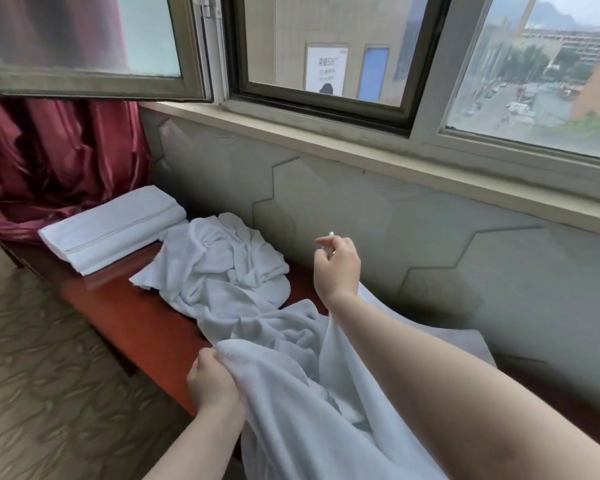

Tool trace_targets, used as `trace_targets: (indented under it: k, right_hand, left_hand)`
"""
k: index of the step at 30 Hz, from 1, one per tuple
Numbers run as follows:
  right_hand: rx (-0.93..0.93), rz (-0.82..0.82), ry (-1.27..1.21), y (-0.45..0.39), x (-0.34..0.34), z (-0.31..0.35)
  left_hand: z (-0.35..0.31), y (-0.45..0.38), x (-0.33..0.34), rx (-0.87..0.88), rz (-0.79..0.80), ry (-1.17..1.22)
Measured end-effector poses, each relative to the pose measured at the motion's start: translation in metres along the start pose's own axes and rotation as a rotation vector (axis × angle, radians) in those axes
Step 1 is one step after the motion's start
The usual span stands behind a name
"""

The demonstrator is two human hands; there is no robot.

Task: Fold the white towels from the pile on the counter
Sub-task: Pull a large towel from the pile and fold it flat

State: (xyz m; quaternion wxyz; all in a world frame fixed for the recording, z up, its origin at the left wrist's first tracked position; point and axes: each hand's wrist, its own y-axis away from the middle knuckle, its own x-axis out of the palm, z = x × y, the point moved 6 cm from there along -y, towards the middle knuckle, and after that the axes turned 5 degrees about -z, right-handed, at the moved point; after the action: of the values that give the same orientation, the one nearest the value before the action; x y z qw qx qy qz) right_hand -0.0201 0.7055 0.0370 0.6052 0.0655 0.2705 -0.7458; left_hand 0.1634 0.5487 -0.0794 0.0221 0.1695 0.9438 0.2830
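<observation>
**One towel in hand, the pile waiting behind**

Nearest to the camera, the left hand is gripping a bunched edge of a white towel, with the fingers clamped on the cloth. This towel is hanging from the red-brown surface down toward the person and is draping under the right forearm. A little farther, the right hand is hovering above the surface, with the fingers curled together and pinching a small white thing, too small to identify; this hand is not touching any towel.

Behind the hands, the pile of unfolded towels is lying crumpled on the surface, and beyond it a folded towel is resting near the red curtain.

The cloth looks soft, limp and light, so it will probably sag and wrinkle when lifted. Taking two corners of one edge seems the best hold.
</observation>
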Motion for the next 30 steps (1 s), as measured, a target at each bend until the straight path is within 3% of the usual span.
trace_targets:
  k: [2, 5, 8, 11, 13, 15, 17, 22, 26, 30]
  right_hand:
    - [-0.012, 0.209, 0.099, 0.015, 0.043, -0.009]
    - [0.015, 0.441, 0.243, 0.043, 0.092, -0.042]
    - [0.090, 0.494, 0.255, 0.059, 0.120, -0.066]
    - [0.172, 0.511, 0.317, 0.074, 0.140, -0.075]
    - [0.227, 0.540, 0.371, 0.086, 0.149, -0.082]
    - [0.293, 0.493, 0.357, 0.092, 0.150, -0.086]
    - [0.354, 0.411, 0.320, 0.099, 0.148, -0.086]
    - [0.460, 0.169, 0.127, 0.116, 0.131, -0.079]
    - [0.542, -0.130, -0.068, 0.112, 0.108, -0.060]
    - [0.591, -0.200, -0.249, 0.106, 0.106, -0.045]
  left_hand:
    - [0.010, -0.021, -0.006, -0.053, -0.008, -0.048]
    - [0.026, -0.044, -0.009, -0.085, 0.108, -0.179]
    - [0.035, -0.071, -0.010, -0.083, 0.272, -0.425]
    - [0.031, -0.098, -0.011, 0.023, 0.466, -0.885]
    - [0.016, -0.115, -0.005, 0.085, 0.533, -0.862]
    - [-0.002, -0.130, 0.010, 0.139, 0.545, -0.792]
    - [-0.007, -0.145, 0.031, 0.086, 0.571, -0.769]
    - [0.021, -0.151, 0.057, -0.552, 0.567, -0.455]
    - [0.026, -0.159, 0.073, -0.582, 0.465, -0.327]
    - [0.041, -0.168, 0.082, -0.578, 0.429, -0.329]
